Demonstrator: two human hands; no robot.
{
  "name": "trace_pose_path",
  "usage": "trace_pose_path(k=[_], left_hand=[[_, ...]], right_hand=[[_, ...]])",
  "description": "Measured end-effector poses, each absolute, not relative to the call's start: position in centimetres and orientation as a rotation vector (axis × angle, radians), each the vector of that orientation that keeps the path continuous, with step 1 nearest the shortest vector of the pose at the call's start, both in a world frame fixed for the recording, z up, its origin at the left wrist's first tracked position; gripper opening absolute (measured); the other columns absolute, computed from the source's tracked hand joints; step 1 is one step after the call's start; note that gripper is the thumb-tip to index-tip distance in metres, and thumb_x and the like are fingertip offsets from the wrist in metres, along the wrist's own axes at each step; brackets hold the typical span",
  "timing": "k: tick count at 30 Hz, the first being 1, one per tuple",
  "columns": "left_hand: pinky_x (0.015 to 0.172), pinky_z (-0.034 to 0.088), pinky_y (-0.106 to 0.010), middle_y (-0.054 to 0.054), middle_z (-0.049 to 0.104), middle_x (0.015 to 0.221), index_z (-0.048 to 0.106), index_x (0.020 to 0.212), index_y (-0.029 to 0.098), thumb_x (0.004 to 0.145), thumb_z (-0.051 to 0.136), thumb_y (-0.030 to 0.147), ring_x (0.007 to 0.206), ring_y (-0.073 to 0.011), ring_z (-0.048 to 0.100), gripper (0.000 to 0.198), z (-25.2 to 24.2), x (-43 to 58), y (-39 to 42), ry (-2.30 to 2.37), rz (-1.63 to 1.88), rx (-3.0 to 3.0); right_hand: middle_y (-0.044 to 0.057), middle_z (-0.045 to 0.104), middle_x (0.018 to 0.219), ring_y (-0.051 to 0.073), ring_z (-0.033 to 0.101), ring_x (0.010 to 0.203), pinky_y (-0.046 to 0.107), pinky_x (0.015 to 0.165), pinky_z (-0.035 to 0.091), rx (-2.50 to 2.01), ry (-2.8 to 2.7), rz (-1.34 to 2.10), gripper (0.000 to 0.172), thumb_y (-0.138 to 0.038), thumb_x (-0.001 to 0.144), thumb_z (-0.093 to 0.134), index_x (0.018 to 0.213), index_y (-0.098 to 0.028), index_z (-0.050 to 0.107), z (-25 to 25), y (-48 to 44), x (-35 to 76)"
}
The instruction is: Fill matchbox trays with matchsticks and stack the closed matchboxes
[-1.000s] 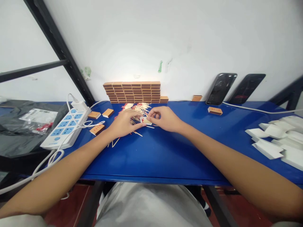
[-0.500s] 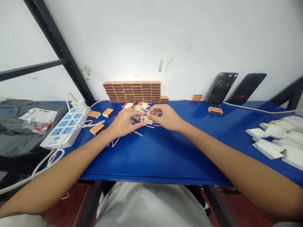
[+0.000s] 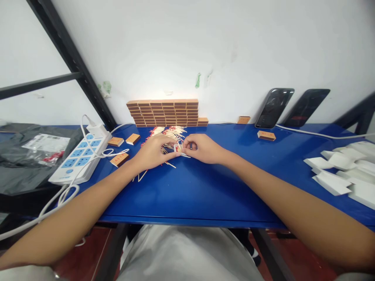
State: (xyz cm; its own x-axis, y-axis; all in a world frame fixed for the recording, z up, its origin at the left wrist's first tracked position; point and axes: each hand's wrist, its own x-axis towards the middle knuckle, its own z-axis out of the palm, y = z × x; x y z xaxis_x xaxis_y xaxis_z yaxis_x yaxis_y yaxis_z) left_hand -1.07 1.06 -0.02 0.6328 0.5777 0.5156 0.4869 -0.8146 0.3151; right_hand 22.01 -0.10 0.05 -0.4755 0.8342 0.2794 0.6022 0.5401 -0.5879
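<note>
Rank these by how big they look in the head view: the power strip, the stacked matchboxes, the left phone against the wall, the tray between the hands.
1-2. The power strip and the stacked matchboxes: look alike; the strip lies nearer, so unranked.
3. The left phone.
4. The matchbox tray, smallest.

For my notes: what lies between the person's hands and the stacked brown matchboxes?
In the head view, a loose pile of red-tipped wooden matches lies there on the blue table.
</note>
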Motion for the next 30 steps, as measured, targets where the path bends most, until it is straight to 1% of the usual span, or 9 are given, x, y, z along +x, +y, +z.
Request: trace_pose_path(k=[2,9,13,19,24,30], left_hand=[[0.084,0.055,-0.036,-0.006,0.080,0.100,0.077,0.103,0.019,0.086,0.081,0.046,0.091,-0.0238,0.073,0.031,-0.09,-1.10,1.13,0.885,0.938,2.707],[0.086,0.056,-0.036,-0.007,0.080,0.101,0.077,0.105,0.019,0.086,0.082,0.045,0.093,-0.0243,0.074,0.033,-0.12,-1.05,1.03,0.879,0.962,2.697],[0.085,0.056,-0.035,-0.006,0.080,0.100,0.077,0.104,0.019,0.086,0.082,0.043,0.090,-0.0229,0.073,0.031,0.00,-0.97,0.93,0.858,0.982,2.705],[0.085,0.055,-0.036,-0.006,0.079,0.101,0.076,0.105,0.019,0.085,0.084,0.041,0.092,-0.0234,0.073,0.031,0.01,-0.97,0.91,0.850,1.020,2.709],[0.082,0.054,-0.036,-0.005,0.079,0.099,0.076,0.102,0.020,0.085,0.084,0.041,0.088,-0.0216,0.071,0.028,0.16,-0.96,0.83,0.810,1.026,2.706],[0.084,0.055,-0.037,-0.005,0.080,0.101,0.076,0.104,0.020,0.083,0.085,0.042,0.091,-0.0228,0.071,0.031,0.00,-0.99,0.88,0.832,1.035,2.701]], right_hand=[[0.001,0.066,0.075,0.012,0.053,0.064,0.025,0.061,0.038,-1.193,-2.213,0.562,0.009,-0.016,0.083,0.065,0.077,-0.017,0.071,-0.04,0.08,22.12],[0.001,0.069,0.076,0.012,0.054,0.064,0.025,0.062,0.039,-1.188,-2.186,0.554,0.010,-0.022,0.084,0.066,0.079,-0.017,0.073,0.02,0.30,22.32],[0.002,0.069,0.075,0.012,0.054,0.063,0.025,0.060,0.039,-1.215,-2.173,0.567,0.010,-0.024,0.083,0.068,0.079,-0.017,0.074,0.20,0.12,22.15],[0.001,0.067,0.068,0.012,0.053,0.062,0.026,0.060,0.038,-1.264,-2.119,0.577,0.016,-0.031,0.082,0.072,0.078,-0.016,0.074,0.24,0.04,22.02],[0.001,0.067,0.068,0.012,0.053,0.061,0.026,0.060,0.040,-1.259,-2.054,0.664,0.014,-0.029,0.081,0.071,0.079,-0.016,0.074,0.04,-0.09,21.73],[0.000,0.066,0.067,0.012,0.053,0.060,0.026,0.060,0.041,-1.266,-1.992,0.716,0.011,-0.026,0.080,0.068,0.079,-0.016,0.071,0.37,-0.36,21.51]])
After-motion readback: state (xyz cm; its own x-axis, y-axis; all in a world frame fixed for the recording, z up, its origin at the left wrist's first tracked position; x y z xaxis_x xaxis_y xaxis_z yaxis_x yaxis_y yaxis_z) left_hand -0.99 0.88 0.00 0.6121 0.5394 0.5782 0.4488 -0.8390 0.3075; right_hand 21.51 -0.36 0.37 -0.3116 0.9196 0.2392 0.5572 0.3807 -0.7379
